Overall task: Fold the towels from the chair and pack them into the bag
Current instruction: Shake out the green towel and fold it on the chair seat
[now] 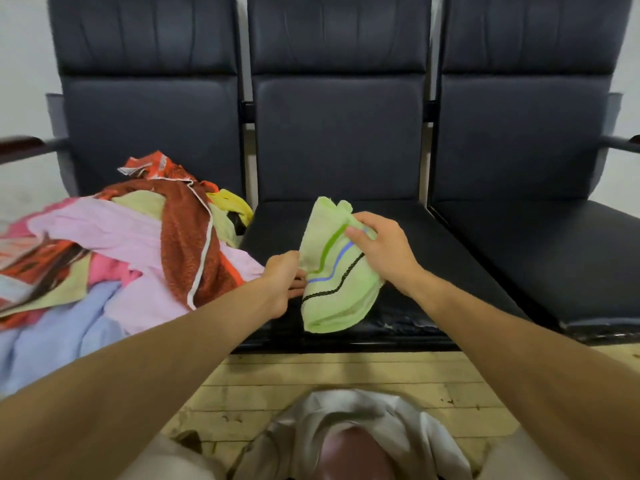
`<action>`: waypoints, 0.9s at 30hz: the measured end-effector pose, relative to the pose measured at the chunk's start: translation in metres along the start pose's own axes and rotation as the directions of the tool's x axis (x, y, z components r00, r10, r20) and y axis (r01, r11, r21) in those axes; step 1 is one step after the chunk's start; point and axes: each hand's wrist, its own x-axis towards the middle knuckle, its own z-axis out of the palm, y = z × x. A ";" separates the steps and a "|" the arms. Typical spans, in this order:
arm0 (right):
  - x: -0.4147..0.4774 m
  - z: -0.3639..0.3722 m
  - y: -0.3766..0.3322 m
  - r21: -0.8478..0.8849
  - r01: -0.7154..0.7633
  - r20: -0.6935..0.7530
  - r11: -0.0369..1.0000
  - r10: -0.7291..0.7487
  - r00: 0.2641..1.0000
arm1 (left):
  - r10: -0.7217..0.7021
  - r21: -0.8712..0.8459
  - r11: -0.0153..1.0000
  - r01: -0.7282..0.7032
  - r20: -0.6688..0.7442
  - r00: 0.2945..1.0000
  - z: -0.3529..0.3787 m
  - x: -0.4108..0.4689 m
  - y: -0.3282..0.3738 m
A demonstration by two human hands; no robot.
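Note:
A light green towel point(337, 292) with green, blue and black stripes is folded into a narrow strip and held just above the middle chair seat point(433, 258). My left hand point(282, 277) pinches its left edge at mid-length. My right hand point(384, 247) grips its upper right part. On the left seat lies a heap of unfolded towels point(138, 258) in pink, rust red, lilac, yellow and light blue. A white bag point(349, 431) stands open on the floor below my arms, with something pinkish inside.
Three dark padded chairs stand side by side; the right seat point(554, 258) bears nothing. Armrests point(24, 145) stick out at both ends. The floor point(346, 372) in front is pale wooden boards.

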 end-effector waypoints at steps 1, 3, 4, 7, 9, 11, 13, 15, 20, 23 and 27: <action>0.000 -0.002 -0.010 0.104 0.008 -0.009 0.995 -0.007 1.000 | 0.003 -0.054 0.999 -0.003 0.005 1.000 0.003 -0.003 0.001; 0.000 -0.007 -0.028 0.280 -0.012 -0.004 0.960 0.014 1.000 | 0.024 -0.191 0.982 -0.010 0.072 0.997 0.010 -0.010 0.003; 0.000 -0.011 -0.035 0.339 -0.035 0.005 0.940 0.035 0.999 | 0.031 -0.259 0.966 -0.001 0.114 0.993 0.012 -0.015 0.005; -0.002 -0.027 -0.047 0.433 -0.118 0.041 0.893 0.111 0.993 | 0.024 -0.435 0.897 0.073 0.214 0.977 0.015 -0.030 0.006; -0.010 -0.038 -0.048 0.498 -0.182 0.092 0.848 0.157 0.983 | 0.027 -0.528 0.839 0.130 0.279 0.960 0.011 -0.038 -0.002; -0.021 -0.050 -0.046 0.520 -0.244 0.164 0.818 0.184 0.969 | 0.076 -0.586 0.794 0.160 0.357 0.931 0.003 -0.045 -0.015; -0.033 -0.062 -0.043 0.475 -0.299 0.245 0.828 0.202 0.948 | 0.104 -0.548 0.817 0.180 0.447 0.889 -0.005 -0.054 -0.030; -0.045 -0.071 -0.038 0.400 -0.360 0.336 0.843 0.230 0.913 | 0.066 -0.392 0.906 0.158 0.499 0.864 -0.013 -0.065 -0.045; -0.082 -0.087 -0.015 0.134 -0.578 0.652 0.805 0.368 0.663 | -0.082 -0.044 0.992 0.117 0.483 0.872 -0.033 -0.084 -0.074; -0.111 -0.087 0.010 -0.024 -0.671 0.774 0.741 0.439 0.457 | -0.183 0.145 0.981 0.131 0.447 0.876 -0.036 -0.093 -0.102; -0.159 -0.059 0.062 -0.172 -0.736 0.697 0.655 0.609 0.379 | -0.305 0.397 0.910 0.115 0.459 0.834 -0.019 -0.102 -0.158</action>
